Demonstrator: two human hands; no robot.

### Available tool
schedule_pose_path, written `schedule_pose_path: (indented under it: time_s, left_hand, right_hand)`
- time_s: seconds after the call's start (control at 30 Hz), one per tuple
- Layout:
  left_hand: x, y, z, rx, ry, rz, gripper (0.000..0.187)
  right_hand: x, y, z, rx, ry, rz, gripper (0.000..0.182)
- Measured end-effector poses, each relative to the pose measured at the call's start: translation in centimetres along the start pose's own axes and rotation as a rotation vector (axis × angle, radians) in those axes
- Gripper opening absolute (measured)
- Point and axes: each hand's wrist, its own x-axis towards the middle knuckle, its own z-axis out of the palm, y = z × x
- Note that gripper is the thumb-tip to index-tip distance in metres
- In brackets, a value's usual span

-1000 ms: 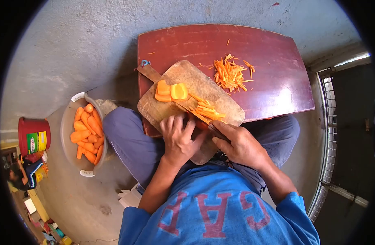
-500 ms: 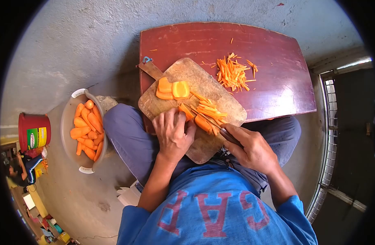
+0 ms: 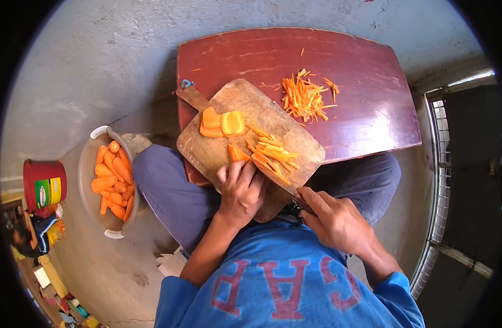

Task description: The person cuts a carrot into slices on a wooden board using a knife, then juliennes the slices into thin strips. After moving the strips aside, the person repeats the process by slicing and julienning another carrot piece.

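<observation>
My left hand rests on the near left part of a worn wooden cutting board, fingers curled over the lower end of a carrot piece. In my right hand is a knife, gripped by its handle. Its blade slants up and left beside cut carrot sticks and is partly hidden. Several thick carrot slices lie near the board's handle. The board lies across my lap and the edge of a red table.
A heap of carrot strips lies on the table beyond the board. To my left stands a grey basin of peeled carrots. Farther left are a red bucket and another person. A wall borders the table's far side.
My right hand has drawn the knife back toward my body, and the cut sticks now lie more spread out. My left hand has shifted slightly nearer to me, with its fingers more curled.
</observation>
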Motion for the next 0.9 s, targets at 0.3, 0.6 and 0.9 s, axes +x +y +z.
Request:
schedule_pose_path:
  time_s: [0.3, 0.6, 0.9]
  left_hand:
    - [-0.3, -0.9, -0.2, -0.026, -0.055, 0.02, 0.034]
    - [-0.4, -1.3, 0.1, -0.026, 0.005, 0.052, 0.024]
    - [-0.3, -1.1, 0.1, -0.013, 0.006, 0.045, 0.028]
  right_hand:
    - [0.0, -0.1, 0.9, 0.002, 0.005, 0.012, 0.054]
    - [1.7, 0.0, 1.1, -0.01, 0.02, -0.073, 0.045]
    - [1.7, -0.3, 0.8, 0.015, 0.019, -0.051, 0.04]
